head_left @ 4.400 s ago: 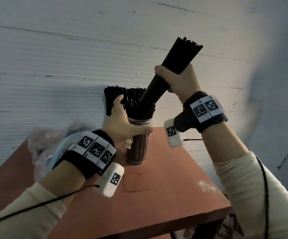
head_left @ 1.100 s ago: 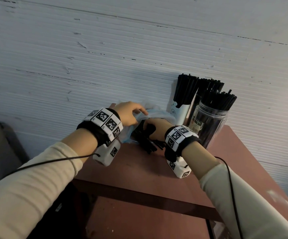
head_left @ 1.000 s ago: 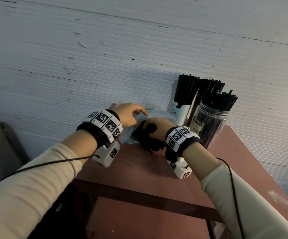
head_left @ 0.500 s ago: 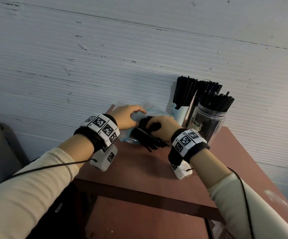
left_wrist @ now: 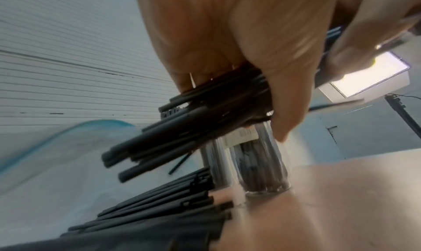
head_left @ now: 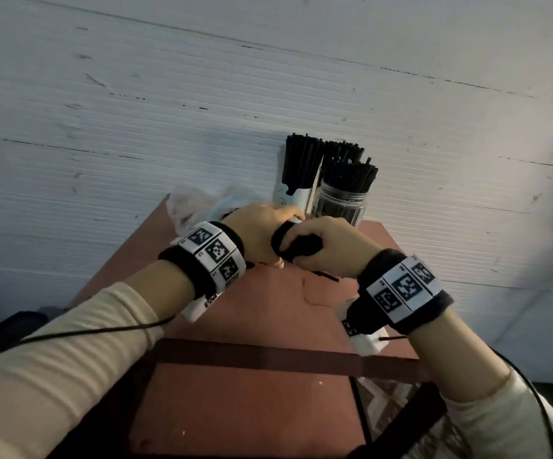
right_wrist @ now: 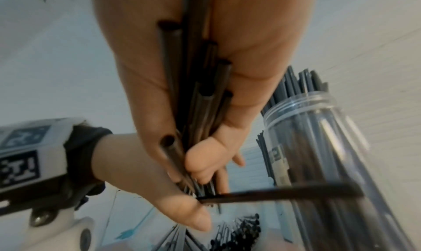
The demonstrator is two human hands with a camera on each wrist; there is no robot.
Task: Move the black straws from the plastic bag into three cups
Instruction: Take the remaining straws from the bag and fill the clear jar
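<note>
A bundle of black straws [head_left: 298, 247] is held just above the red table [head_left: 268, 326], in front of the cups. My right hand [head_left: 328, 250] grips it, straw ends showing in the palm [right_wrist: 200, 92]. My left hand [head_left: 261, 233] curls round the same bundle [left_wrist: 193, 125]. One straw [right_wrist: 284, 193] sticks out sideways. More straws [left_wrist: 170, 200] lie in the plastic bag [head_left: 199, 207] at the table's back left. A white cup [head_left: 293, 198], a clear jar [head_left: 339, 207] and a third cup behind them, mostly hidden, stand full of straws.
A white ribbed wall [head_left: 169, 111] rises right behind the table and cups. The table's front edge [head_left: 268, 356] is a dark bar, with a lower red surface beneath it. Cables run from both wristbands along my sleeves.
My right hand has drawn the bundle out of the bag towards the table's middle. My left hand has left the bag's mouth and now grips the bundle too.
</note>
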